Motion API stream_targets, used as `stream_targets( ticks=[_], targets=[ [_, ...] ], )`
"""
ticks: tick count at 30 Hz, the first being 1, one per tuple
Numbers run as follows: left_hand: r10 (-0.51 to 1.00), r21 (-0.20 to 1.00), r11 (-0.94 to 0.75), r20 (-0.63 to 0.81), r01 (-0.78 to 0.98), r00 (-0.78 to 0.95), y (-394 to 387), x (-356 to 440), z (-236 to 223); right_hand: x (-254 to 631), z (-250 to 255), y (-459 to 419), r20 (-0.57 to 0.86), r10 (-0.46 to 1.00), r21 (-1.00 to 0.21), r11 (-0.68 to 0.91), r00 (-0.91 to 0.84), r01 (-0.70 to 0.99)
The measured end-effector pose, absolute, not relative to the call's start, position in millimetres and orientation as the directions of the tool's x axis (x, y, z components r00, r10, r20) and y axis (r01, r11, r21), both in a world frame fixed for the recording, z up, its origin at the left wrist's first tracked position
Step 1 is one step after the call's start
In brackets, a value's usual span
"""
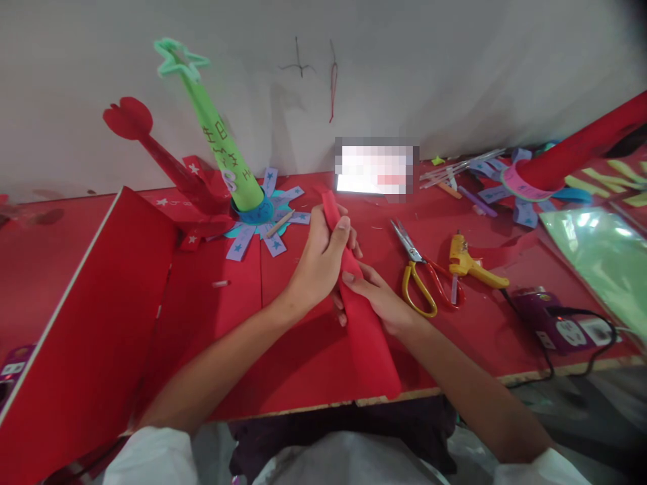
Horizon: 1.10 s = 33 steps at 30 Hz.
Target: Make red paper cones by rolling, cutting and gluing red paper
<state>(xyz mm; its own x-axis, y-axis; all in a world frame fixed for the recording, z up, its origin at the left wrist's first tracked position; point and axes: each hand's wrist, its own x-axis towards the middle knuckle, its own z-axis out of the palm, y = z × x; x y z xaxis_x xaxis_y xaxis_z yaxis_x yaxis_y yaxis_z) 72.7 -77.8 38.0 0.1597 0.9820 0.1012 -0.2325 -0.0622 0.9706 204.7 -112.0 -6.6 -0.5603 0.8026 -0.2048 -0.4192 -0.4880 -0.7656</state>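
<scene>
Both hands hold a rolled red paper cone (368, 337), its narrow tip pointing away from me and its wide end near the table's front edge. My left hand (328, 249) wraps round the narrow part, thumb on top. Just below it, my right hand (374, 293) grips the middle, thumb on the paper and fingers underneath. Scissors (417, 259) with one yellow and one red handle lie to the right. Beyond them is a yellow glue gun (470, 263) with a glue stick in it.
A green paper cone (225, 148) with a star top stands on a petal base at the left, beside a red heart-topped piece (129, 120). A red upright panel (91, 316) borders the left. At right are a purple power strip (561, 323) with cables and a green plastic sheet (601, 256).
</scene>
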Motion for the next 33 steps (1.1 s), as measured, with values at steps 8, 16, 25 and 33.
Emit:
stream_targets(
  ticks=[8, 16, 25, 33],
  targets=[
    [0.983, 0.987, -0.004, 0.033, -0.16, 0.18, -83, 76, 39, 208, -8, -107, -0.178, 0.791, -0.747, -0.495, -0.585, -0.443],
    [0.99, 0.913, 0.05, 0.009, -0.405, 0.143, -65, 59, 54, 210, -6, -108, -0.024, 0.729, -0.728, -0.482, -0.685, -0.488],
    [0.991, 0.917, 0.055, -0.002, -0.395, 0.134, -62, 58, 51, 208, -4, -106, -0.196, 0.735, -0.747, -0.541, -0.649, -0.387],
    [0.99, 0.892, 0.064, 0.0, -0.447, 0.14, -61, 56, 53, 208, -8, -110, -0.083, 0.722, -0.74, -0.507, -0.687, -0.443]
  ],
)
